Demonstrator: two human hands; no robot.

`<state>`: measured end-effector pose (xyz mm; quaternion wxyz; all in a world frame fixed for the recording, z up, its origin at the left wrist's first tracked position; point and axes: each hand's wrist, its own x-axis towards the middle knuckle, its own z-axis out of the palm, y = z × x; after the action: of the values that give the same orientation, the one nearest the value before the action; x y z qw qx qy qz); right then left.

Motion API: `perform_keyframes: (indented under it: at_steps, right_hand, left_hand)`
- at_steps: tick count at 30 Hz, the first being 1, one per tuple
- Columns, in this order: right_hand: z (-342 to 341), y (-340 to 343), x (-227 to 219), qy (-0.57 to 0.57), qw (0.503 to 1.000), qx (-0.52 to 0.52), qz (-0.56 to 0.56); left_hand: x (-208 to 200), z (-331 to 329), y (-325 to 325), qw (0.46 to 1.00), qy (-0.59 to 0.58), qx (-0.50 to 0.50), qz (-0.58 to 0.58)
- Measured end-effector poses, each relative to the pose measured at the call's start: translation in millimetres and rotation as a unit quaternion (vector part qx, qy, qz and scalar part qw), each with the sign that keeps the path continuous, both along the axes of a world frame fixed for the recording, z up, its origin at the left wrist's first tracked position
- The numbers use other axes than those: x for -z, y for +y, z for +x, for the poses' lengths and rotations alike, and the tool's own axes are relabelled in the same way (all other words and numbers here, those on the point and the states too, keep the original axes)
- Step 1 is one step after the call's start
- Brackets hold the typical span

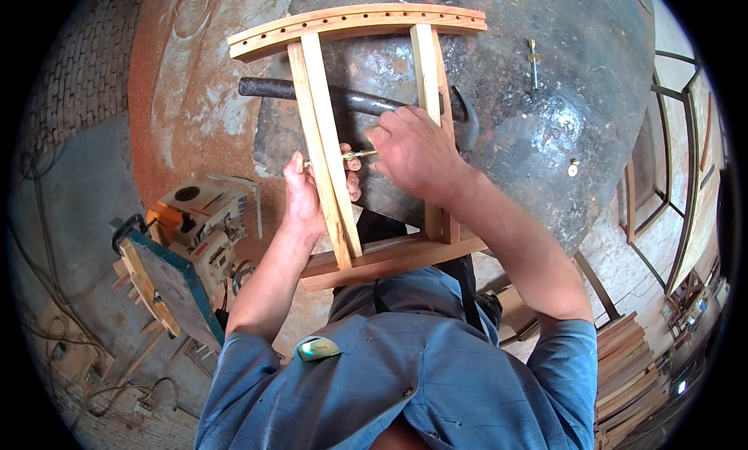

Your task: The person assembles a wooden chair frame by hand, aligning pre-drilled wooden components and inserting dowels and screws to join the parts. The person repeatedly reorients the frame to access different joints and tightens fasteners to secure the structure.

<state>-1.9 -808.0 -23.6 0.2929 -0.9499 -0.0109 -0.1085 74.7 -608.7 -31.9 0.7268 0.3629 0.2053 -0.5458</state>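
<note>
A pale wooden frame [354, 17] has a curved far rail with a row of dark holes, two pairs of slats and a straight rail near my body. My left hand [304, 197] is closed around the left pair of slats [321, 138], its fingertips showing on the right side. A brass-coloured bolt [358, 155] passes across these slats, with brass also showing at the left thumb. My right hand [417, 154] pinches the bolt's right end, which its fingers partly hide. Under the frame lies a hammer [343, 98] with a dark handle, its curved head beyond the right slats.
The frame lies over a worn dark metal tabletop [499, 208]. To the right are a similar brass-and-steel bolt [534, 64] and a small round brass piece [573, 168]. A machine [199, 224] stands lower left, above sawdust-strewn floor. Stacked wooden strips [631, 380] lie lower right.
</note>
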Motion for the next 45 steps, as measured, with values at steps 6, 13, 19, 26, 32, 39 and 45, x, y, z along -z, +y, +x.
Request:
perform_keyframes:
  at_steps: [6,13,19,26,32,39,45]
  right_hand:
    - [-3,-6,11,0.019,0.995,-0.082,0.048]
    - [-1,-3,1,0.046,0.998,-0.046,0.026]
    - [-6,-4,4,0.06,0.996,-0.032,0.062]
    - [-4,-3,5,0.082,0.992,-0.051,0.078]
    - [1,-2,0,0.035,0.998,-0.037,0.044]
    - [0,-2,3,-0.022,0.999,-0.006,0.048]
    - [-2,-2,6,0.106,0.987,-0.059,0.109]
  left_hand:
    - [-3,0,-1,1.0,0.007,-0.005,0.005]
    - [-4,1,-3,1.0,0.002,-0.002,0.013]
    - [-4,2,-3,1.0,0.002,-0.006,0.02]
    - [-6,1,-4,0.999,0.005,-0.011,0.03]
    - [-5,1,-3,1.0,0.008,-0.013,0.019]
    - [-3,0,-2,1.0,0.006,-0.011,0.019]
    - [-5,1,-3,1.0,0.006,-0.01,0.023]
